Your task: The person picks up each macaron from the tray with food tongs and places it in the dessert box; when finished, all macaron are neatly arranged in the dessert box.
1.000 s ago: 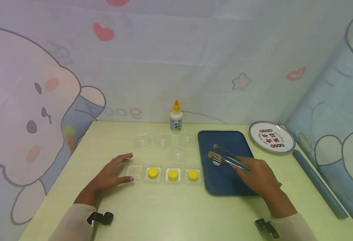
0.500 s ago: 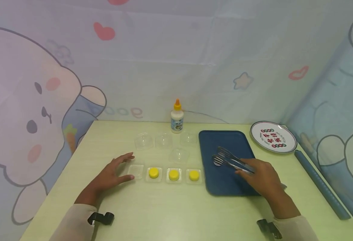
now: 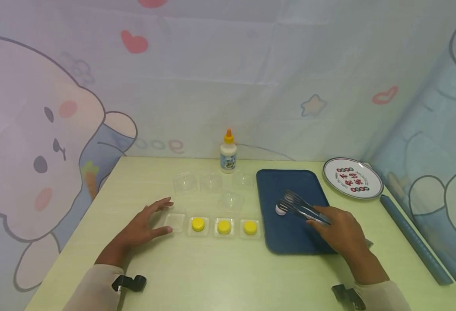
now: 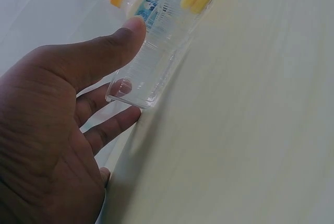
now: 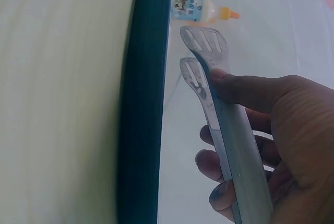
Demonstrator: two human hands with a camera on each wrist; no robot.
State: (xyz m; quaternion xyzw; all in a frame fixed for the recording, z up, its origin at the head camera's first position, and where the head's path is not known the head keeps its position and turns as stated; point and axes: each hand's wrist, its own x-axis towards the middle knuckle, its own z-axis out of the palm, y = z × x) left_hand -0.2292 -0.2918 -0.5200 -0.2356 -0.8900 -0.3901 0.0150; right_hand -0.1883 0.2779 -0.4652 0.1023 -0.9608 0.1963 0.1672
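Note:
My left hand (image 3: 144,229) rests at the left of a clear plastic box base (image 3: 175,222), thumb and fingers extended around its near side. In the left wrist view the thumb (image 4: 128,38) overlaps the clear box; contact is hard to tell. My right hand (image 3: 338,229) grips metal tongs (image 5: 237,145) with slotted ends, held over the dark blue tray (image 3: 298,239). The slotted ends stand apart. A small pale round piece (image 3: 280,210) lies on the tray by the near tong end, partly covered. Yellow macarons (image 3: 198,224) sit singly in three clear bases to the right of my left hand.
Several clear domed lids (image 3: 231,201) lie behind the bases. A glue-type bottle (image 3: 228,157) with orange tip stands at the back. Right of the tray are a printed white plate (image 3: 353,178) and a long blue-grey bar (image 3: 414,239). A printed cloth backs the table.
The tongs have shifted slightly right and toward me over the tray, and their ends have moved partly off the pale piece. My left hand has stayed in place.

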